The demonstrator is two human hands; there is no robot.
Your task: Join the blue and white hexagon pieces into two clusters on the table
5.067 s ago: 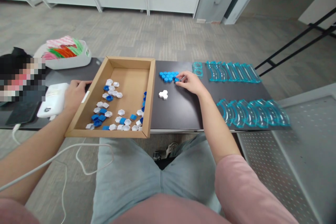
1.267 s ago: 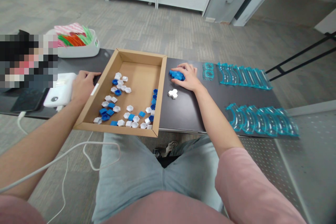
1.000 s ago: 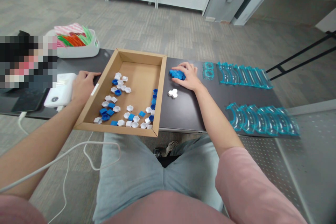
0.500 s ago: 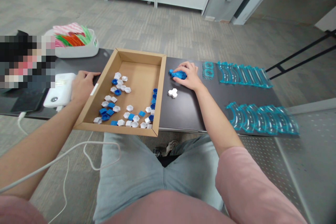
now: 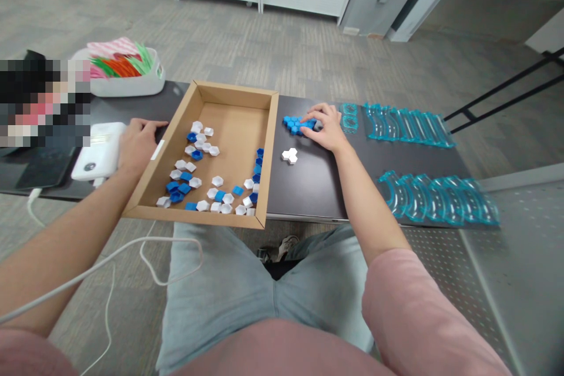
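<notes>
Perhaps to align blue hexagonal tiles (image 5: 291,124), the right hand (image 5: 328,129) rests loosely spread; whether the left hand (image 5: 138,144) grips the cardboard tray (image 5: 233,135) is unclear.

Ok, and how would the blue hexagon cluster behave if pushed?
The blue hexagon cluster would probably slide, lying flat on a smooth-looking dark tabletop. An uneven push may spread it, as no fastening shows between pieces. Tipping seems unlikely: it's low and wide.

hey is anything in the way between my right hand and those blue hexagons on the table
Nothing visible. The right hand is over the right end of the blue hexagons. The white three-hexagon group lies on the near side, apart from both.
</notes>
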